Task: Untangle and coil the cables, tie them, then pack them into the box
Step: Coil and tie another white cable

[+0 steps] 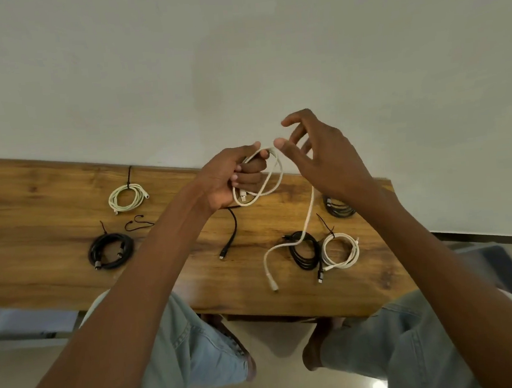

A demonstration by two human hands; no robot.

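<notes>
My left hand [232, 177] grips a partly coiled white cable [273, 177] above the wooden table [49, 191]. My right hand [315, 152] is beside it, thumb touching the top of the loop, fingers loosely spread. The cable's free end trails down to the table and ends in a plug [273, 285]. A loose black cable [231, 232] lies under my left wrist. Tied coils lie around: a white coil [128, 197] and a black coil [110, 249] at left, a black coil [305, 252] and a white coil [342, 250] at right, another black coil [338, 207] behind my right forearm.
A loose black tie [139, 223] lies between the two left coils. The table's far edge meets a pale wall. My knees in light jeans show below the near edge. No box is in view; a dark blurred object [505, 269] sits at the right.
</notes>
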